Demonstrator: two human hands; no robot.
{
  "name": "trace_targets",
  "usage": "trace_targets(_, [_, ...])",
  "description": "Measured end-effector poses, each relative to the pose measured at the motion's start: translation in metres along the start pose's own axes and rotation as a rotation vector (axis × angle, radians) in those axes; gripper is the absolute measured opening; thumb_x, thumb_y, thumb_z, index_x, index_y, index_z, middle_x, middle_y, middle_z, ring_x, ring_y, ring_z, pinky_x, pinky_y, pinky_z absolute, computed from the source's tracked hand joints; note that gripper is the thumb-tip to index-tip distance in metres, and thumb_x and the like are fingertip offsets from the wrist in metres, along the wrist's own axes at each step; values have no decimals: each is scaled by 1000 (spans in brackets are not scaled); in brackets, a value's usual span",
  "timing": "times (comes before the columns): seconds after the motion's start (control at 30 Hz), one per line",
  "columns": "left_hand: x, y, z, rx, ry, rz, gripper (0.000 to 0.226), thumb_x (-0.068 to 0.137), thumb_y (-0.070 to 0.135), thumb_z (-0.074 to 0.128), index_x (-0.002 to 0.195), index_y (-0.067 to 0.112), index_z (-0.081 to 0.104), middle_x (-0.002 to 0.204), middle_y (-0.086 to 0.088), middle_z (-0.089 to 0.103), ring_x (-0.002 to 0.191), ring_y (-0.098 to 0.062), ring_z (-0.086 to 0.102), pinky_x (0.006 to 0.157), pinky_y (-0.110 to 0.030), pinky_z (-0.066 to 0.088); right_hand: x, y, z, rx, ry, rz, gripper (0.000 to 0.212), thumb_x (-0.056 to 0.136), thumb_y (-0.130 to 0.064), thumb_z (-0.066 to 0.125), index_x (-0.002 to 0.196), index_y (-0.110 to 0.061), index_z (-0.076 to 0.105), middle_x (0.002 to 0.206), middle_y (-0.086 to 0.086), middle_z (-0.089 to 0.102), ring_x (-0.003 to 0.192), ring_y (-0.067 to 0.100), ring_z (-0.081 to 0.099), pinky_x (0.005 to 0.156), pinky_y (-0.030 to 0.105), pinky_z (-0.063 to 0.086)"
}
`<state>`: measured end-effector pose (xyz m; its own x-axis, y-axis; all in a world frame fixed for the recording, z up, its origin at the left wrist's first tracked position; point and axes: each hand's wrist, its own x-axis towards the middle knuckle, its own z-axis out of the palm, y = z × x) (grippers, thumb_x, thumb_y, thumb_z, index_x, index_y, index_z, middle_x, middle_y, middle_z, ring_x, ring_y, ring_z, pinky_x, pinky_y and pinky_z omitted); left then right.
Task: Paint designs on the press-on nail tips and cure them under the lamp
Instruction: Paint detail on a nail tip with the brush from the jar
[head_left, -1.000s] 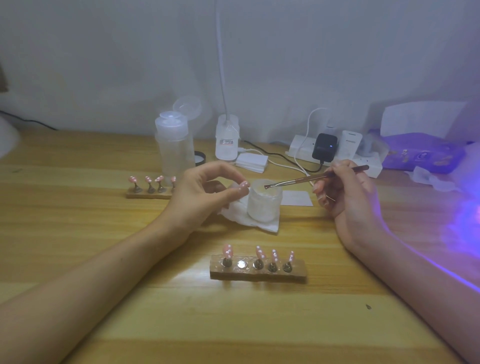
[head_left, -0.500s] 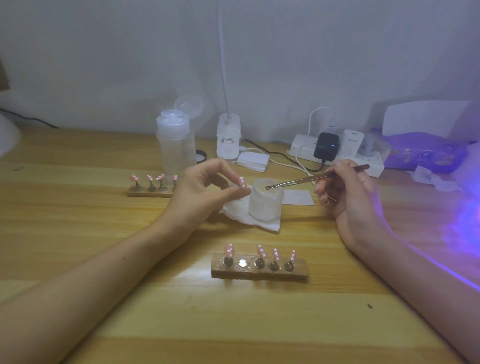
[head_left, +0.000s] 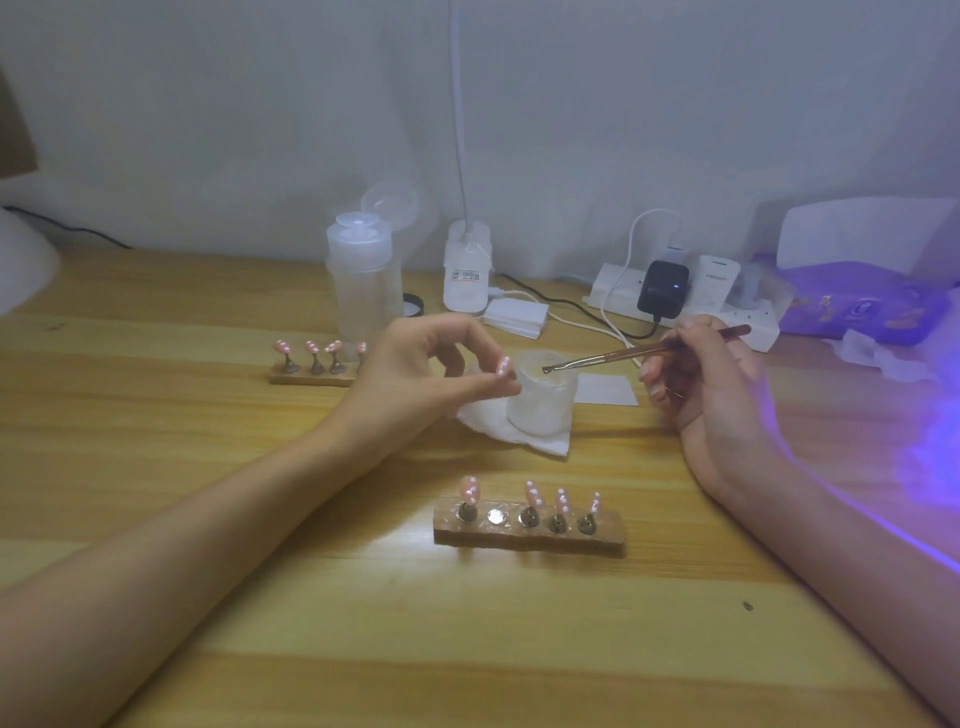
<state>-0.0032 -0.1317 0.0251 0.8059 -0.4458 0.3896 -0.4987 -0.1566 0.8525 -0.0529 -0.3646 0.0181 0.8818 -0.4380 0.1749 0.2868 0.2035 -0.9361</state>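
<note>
A pink nail tip (head_left: 503, 368) dotted with white is pinched between thumb and forefinger of the left grip (head_left: 415, 376), which is raised over the table (head_left: 156, 415) with the other fingers loosely curled. Just to its right, a white jar (head_left: 543, 402) is set on a tissue (head_left: 524, 436); nearer the viewer, four similar tips are stood on a wooden holder (head_left: 530, 538). A thin brush (head_left: 623, 355) is clasped by the right grip (head_left: 711, 387), palm turned inward, bristles poised over the jar's mouth.
</note>
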Motion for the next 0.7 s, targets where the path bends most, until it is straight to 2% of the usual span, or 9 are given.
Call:
trace_targets(0.1, [4,22,-10,106,-98,91,16,73,25,85,71,27,69,75,19,64,64,-2,40,57,-8,32,0,0,0,8,0,2,26,102,-22,51,76,-17,53,52,1,61,47,10,53,44,16,41])
trace_targets(0.2, [3,46,-18,77,-179,170,16,71,29,87,74,30,72,91,13,61,77,0,49,64,-9,34,0,0,1,28,8,0,27,101,-20,52,75,-18,53,51,1,60,46,10,53,43,16,40])
trace_targets(0.23, [0,52,-17,73,-204,182,16,71,30,88,75,30,73,94,11,59,82,-2,52,68,-13,36,0,0,1,32,12,-1,27,101,-20,52,74,-18,53,51,1,60,46,10,53,43,16,41])
trace_targets(0.3, [-9,56,-13,107,-242,197,15,71,33,87,78,29,74,93,9,57,87,-11,55,72,-23,40,0,1,1,39,16,-4,27,101,-19,52,74,-18,53,51,0,60,47,10,54,43,16,41])
trace_targets(0.37, [-25,52,-5,169,-271,229,16,71,28,89,78,26,74,86,11,53,82,-13,54,71,-17,37,0,1,1,48,18,-5,27,101,-19,53,74,-18,52,51,-1,59,48,9,55,43,16,41])
trace_targets(0.43, [-41,45,0,212,-275,255,15,72,23,89,77,23,75,80,11,50,77,-13,52,68,-17,38,0,1,1,53,15,-6,27,101,-19,53,74,-18,52,51,-1,59,48,9,56,43,16,41])
trace_targets(0.5, [-53,36,0,244,-260,233,14,72,27,88,76,26,75,79,10,49,80,-14,51,67,-24,42,0,1,0,54,11,-6,27,101,-19,53,74,-19,52,51,-2,59,48,9,56,43,16,41])
trace_targets(0.6, [-61,29,-1,298,-236,235,15,73,38,83,76,37,68,89,9,48,91,-9,45,80,-22,39,0,2,1,54,16,-6,28,101,-19,53,72,-20,53,52,-3,59,48,8,56,43,16,41])
trace_targets(0.7, [-62,27,1,341,-214,240,18,74,39,83,79,41,66,99,8,47,96,-13,41,86,-19,36,0,2,1,52,15,-8,29,101,-19,53,72,-20,53,52,-4,59,48,8,55,42,16,40])
